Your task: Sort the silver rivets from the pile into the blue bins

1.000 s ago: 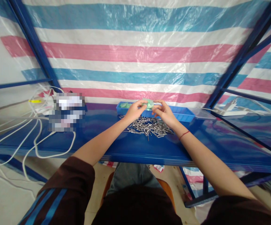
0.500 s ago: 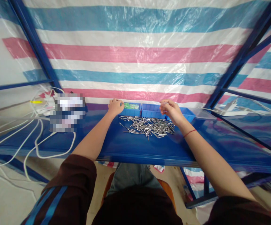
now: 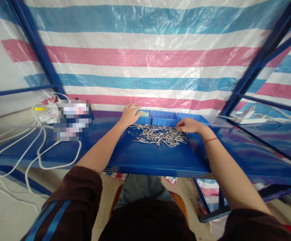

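A loose pile of thin silver pop rivets lies on the blue table. My right hand is at the pile's right back edge, fingers bent down and pressed together among the rivets; what the fingertips hold is too small to make out. My left hand rests at the left blue bin, its fingers stretched and the thumb apart over the bin's left side. Small green-and-clear packets show inside this bin beside the thumb. Part of the bin is hidden behind the hand.
A middle blue bin and a right blue bin continue the row behind the pile. White cables tangle at the left. A white device sits at the right. Blue frame posts and a striped sheet enclose the table.
My right hand has come down from above the bins to the right edge of the rivet pile, its fingers closing. My left hand has shifted slightly right over the left bin.
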`<state>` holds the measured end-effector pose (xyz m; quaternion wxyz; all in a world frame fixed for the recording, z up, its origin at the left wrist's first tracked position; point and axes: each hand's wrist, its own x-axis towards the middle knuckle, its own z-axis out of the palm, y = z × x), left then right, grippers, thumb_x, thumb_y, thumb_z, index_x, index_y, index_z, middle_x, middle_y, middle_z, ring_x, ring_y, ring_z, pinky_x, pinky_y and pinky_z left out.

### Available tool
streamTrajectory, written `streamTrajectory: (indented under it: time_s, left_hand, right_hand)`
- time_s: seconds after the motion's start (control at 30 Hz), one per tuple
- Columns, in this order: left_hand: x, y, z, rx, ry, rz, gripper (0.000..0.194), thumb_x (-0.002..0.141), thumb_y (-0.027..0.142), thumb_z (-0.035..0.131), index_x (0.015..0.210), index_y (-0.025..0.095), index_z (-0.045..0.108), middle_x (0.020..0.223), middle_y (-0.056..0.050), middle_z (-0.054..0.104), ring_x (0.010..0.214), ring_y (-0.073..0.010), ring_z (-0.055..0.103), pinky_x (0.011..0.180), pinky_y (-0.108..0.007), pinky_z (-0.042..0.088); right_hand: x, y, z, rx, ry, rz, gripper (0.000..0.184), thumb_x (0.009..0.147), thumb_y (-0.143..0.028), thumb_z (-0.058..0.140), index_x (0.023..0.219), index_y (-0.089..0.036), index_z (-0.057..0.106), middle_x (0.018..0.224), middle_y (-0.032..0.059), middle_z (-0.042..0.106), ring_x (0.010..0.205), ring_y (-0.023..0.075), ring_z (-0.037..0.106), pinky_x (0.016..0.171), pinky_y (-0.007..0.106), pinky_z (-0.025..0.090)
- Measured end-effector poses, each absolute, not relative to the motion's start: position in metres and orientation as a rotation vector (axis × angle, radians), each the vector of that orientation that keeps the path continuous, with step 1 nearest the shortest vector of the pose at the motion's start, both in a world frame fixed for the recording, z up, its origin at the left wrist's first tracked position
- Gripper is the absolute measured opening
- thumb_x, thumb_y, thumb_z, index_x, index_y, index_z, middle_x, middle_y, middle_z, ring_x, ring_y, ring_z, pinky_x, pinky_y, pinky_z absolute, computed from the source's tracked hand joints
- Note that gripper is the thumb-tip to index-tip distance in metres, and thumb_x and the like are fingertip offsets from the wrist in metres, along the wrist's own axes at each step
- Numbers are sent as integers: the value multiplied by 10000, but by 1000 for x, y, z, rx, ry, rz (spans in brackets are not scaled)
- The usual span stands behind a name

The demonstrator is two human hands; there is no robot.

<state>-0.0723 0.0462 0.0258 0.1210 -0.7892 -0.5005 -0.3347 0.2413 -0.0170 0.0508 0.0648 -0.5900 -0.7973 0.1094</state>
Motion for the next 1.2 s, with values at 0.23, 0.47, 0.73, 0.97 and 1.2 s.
streamTrajectory:
  time_s: [0.23, 0.47, 0.73, 0.97, 1.2]
  left_hand:
    - [-22, -5, 35, -2846, -838, -833, 382, 903, 439, 496, 1189, 207, 598, 1270, -90, 560, 1209, -214, 482, 1066, -367, 330]
    - [14, -46, 19, -3152, -666, -354, 630, 832, 616, 517, 1359, 274, 467, 1512, -68, 324, 1405, -273, 252, 1150, -432, 179]
    - [15, -47, 13, -3195, -678, -288, 667, 845, 618, 489, 1408, 271, 396, 1525, -67, 299, 1399, -248, 279, 1140, -394, 210]
    - [14, -47, 14, -3216, -686, -276, 687, 839, 633, 482, 1413, 268, 386, 1530, -71, 288, 1401, -261, 273, 1139, -404, 211]
    - [14, -47, 13, -3231, -686, -324, 664, 829, 617, 507, 1394, 281, 416, 1516, -69, 319, 1386, -272, 306, 1128, -420, 241]
  right_hand:
    - [237, -11, 42, -1878, -2390, 124, 264, 805, -318, 566, 932, -168, 742, 951, 90, 727, 835, 217, 652, 742, 275, 461]
    - [228, -11, 37, -1948, -2380, 8, 256, 810, -278, 537, 927, -154, 728, 975, 121, 719, 911, 255, 654, 768, 298, 467]
    - [226, -15, 40, -1900, -2428, 29, 298, 740, -144, 516, 965, -185, 707, 980, 74, 710, 885, 216, 650, 753, 267, 462]
    - [227, -10, 37, -1960, -2393, 86, 254, 777, -250, 537, 900, -153, 737, 947, 111, 727, 885, 245, 656, 758, 289, 470]
    - [223, -12, 38, -1882, -2383, 175, 219, 745, -181, 530, 799, -133, 737, 829, 112, 726, 750, 217, 648, 663, 278, 459]
